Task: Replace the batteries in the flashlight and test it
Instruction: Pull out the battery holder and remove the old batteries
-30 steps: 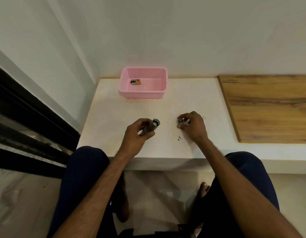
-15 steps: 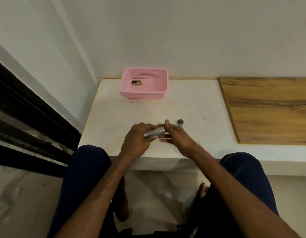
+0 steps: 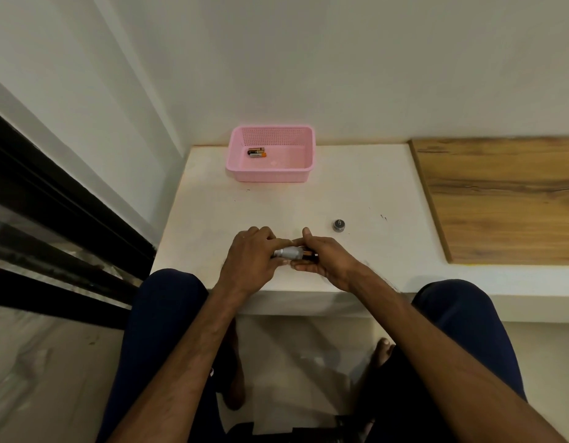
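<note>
My left hand grips the silver flashlight body, which lies level just above the white table's front edge. Its open end points right. A dark battery with an orange tint sticks out of that end, and my right hand is closed around it. The flashlight's small round end cap stands alone on the table to the right of my hands. Two orange-and-black batteries lie in the back left corner of a pink basket at the far edge.
A wooden board covers the surface to the right of the white table. Walls close off the back and left side. My knees sit below the table's front edge, with the floor between them.
My right hand left the end cap on the table and came left to the flashlight's open end. My left hand lowered the flashlight level, and a dark battery now shows at its end.
</note>
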